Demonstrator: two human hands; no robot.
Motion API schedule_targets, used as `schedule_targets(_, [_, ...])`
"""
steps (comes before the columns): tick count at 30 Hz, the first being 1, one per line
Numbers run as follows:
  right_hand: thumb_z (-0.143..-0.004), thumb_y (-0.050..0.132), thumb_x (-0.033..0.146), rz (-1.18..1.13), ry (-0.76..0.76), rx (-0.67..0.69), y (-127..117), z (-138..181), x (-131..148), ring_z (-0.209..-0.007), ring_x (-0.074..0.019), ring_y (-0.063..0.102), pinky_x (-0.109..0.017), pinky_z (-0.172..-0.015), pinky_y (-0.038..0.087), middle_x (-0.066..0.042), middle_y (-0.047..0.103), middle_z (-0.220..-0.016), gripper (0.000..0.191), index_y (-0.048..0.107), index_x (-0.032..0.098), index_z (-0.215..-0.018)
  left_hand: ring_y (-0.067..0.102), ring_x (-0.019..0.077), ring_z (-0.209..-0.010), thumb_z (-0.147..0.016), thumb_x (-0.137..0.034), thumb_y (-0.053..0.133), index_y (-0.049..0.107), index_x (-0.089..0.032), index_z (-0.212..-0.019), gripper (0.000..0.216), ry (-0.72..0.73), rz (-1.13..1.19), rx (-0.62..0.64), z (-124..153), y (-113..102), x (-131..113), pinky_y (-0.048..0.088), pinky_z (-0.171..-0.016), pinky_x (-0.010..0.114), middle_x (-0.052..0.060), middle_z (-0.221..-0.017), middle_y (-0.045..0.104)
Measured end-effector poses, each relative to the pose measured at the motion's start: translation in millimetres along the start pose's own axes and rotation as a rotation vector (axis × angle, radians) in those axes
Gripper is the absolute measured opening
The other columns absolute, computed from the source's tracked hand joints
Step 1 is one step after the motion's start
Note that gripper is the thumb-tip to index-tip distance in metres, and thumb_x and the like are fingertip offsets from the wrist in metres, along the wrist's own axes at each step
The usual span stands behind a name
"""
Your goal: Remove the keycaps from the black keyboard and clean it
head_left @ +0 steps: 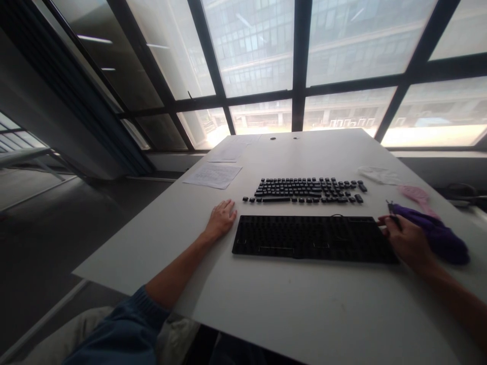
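A black keyboard base (312,238) without its keycaps lies on the white table (289,304). Behind it, several black keycaps (308,190) are laid out in rows. My left hand (221,218) rests flat on the table just left of the keyboard, fingers stretched out. My right hand (405,238) sits at the keyboard's right end, fingers pinched on a small dark tool (391,210) whose tip points up. A purple cloth (437,233) lies right beside that hand.
Two paper sheets (213,175) lie at the table's far left. A pink brush-like item (416,195) and a clear plastic bag (380,175) sit at the far right. Large windows stand behind the table, and the floor drops away on the left.
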State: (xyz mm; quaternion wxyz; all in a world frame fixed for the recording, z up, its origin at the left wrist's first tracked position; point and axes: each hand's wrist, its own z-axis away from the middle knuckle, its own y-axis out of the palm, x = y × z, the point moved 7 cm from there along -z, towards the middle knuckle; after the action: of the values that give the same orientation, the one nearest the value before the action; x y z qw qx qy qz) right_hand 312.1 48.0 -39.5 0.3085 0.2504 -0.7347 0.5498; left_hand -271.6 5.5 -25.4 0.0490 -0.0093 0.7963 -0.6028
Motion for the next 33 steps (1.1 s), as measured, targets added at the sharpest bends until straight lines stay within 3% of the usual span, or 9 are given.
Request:
schedule_targets(9, [-0.087, 0.048, 0.041, -0.013, -0.012, 0.010, -3, 13, 21, -0.073, -0.0240, 0.068, -0.033, -0.067, 0.048, -0.011, 0.074, -0.086, 0.033, 0.069, 0.017, -0.098, 0.044, 0.0270, -0.135, -0.095, -0.037, 0.041, 0.054, -0.015, -0.136, 0.048, 0.013, 0.009, 0.009, -3, 2, 2, 0.031, -0.116, 0.042, 0.013, -0.147, 0.049])
schedule_targets(26, [-0.089, 0.048, 0.042, -0.069, -0.068, 0.043, 8, 19, 27, -0.067, -0.0212, 0.066, -0.030, -0.063, 0.048, -0.008, 0.072, -0.084, 0.034, 0.068, 0.017, -0.101, 0.044, 0.0287, -0.136, -0.097, -0.035, 0.040, 0.055, -0.017, -0.135, 0.045, -0.013, -0.048, 0.012, -1, 1, -1, 0.033, -0.114, 0.043, 0.013, -0.147, 0.050])
schedule_targets(28, [-0.089, 0.047, 0.040, -0.038, -0.108, 0.030, 8, 16, 29, -0.070, -0.0219, 0.067, -0.031, -0.066, 0.049, -0.009, 0.073, -0.086, 0.033, 0.068, 0.017, -0.102, 0.046, 0.0290, -0.134, -0.096, -0.035, 0.041, 0.056, -0.017, -0.134, 0.044, -0.008, -0.051, 0.004, -3, 0, -1, 0.035, -0.114, 0.044, 0.013, -0.145, 0.051])
schedule_targets(33, [-0.089, 0.047, 0.029, 0.227, -0.274, -0.057, -1, 5, 31, -0.101, -0.0284, 0.063, -0.037, -0.092, 0.046, -0.016, 0.068, -0.107, 0.033, 0.066, 0.012, -0.111, 0.048, 0.0286, -0.132, -0.094, -0.036, 0.042, 0.058, -0.017, -0.129, 0.042, 0.008, -0.034, -0.006, -10, 2, 4, 0.038, -0.111, 0.045, 0.014, -0.142, 0.053])
